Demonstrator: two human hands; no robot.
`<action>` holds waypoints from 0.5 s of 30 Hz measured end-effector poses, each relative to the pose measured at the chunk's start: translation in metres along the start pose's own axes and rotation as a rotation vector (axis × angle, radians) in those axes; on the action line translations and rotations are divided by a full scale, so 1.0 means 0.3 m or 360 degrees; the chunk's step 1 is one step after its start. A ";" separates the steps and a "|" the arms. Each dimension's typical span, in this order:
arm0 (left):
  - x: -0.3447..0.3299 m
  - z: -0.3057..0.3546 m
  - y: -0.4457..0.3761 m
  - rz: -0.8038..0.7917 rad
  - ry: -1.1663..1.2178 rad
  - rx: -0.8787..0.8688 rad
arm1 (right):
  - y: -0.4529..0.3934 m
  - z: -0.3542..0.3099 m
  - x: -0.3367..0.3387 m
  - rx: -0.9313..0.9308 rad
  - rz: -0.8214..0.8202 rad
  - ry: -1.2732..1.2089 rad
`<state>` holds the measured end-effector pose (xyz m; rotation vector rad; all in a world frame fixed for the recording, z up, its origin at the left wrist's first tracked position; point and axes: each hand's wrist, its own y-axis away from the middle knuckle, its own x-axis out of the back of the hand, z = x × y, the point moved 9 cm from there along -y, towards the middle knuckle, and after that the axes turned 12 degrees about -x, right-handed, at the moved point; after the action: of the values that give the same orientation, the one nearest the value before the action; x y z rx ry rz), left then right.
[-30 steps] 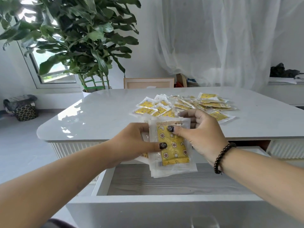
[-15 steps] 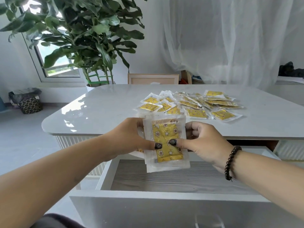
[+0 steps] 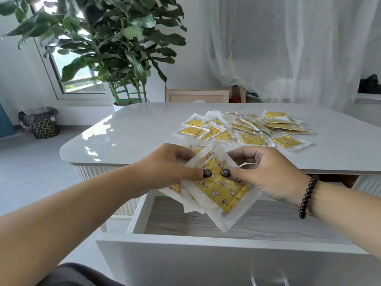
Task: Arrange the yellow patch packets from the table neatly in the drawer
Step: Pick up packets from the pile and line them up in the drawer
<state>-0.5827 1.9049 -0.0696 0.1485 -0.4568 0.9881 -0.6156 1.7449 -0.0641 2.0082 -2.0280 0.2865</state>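
Early going: no packets seen in the drawer yet

Both hands, the left hand (image 3: pixel 165 172) and the right hand (image 3: pixel 266 172), pinch a fanned stack of packets (image 3: pixel 218 188) above the open drawer (image 3: pixel 206 223), whose visible floor holds nothing; most packets (image 3: pixel 243 129) lie scattered on the tabletop (image 3: pixel 134 137), waiting to be gathered.

Packets (image 3: pixel 243 129) lie on the table (image 3: pixel 132 137), drawer (image 3: pixel 206 244) open before it
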 end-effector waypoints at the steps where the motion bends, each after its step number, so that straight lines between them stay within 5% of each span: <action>1: -0.001 0.000 0.000 -0.0002 -0.0012 -0.0004 | 0.000 0.004 0.002 -0.0012 0.0025 -0.0050; 12: -0.013 -0.012 0.008 0.0114 0.0102 0.0100 | -0.013 0.028 0.015 -0.0048 0.0203 -0.0221; 15: 0.028 -0.020 0.003 0.0292 0.0116 0.0117 | -0.021 0.038 -0.001 -0.0124 0.0070 -0.0260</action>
<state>-0.5776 1.9138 -0.0712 0.1377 -0.3721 1.1871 -0.6100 1.7413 -0.0754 2.0003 -2.1466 0.0521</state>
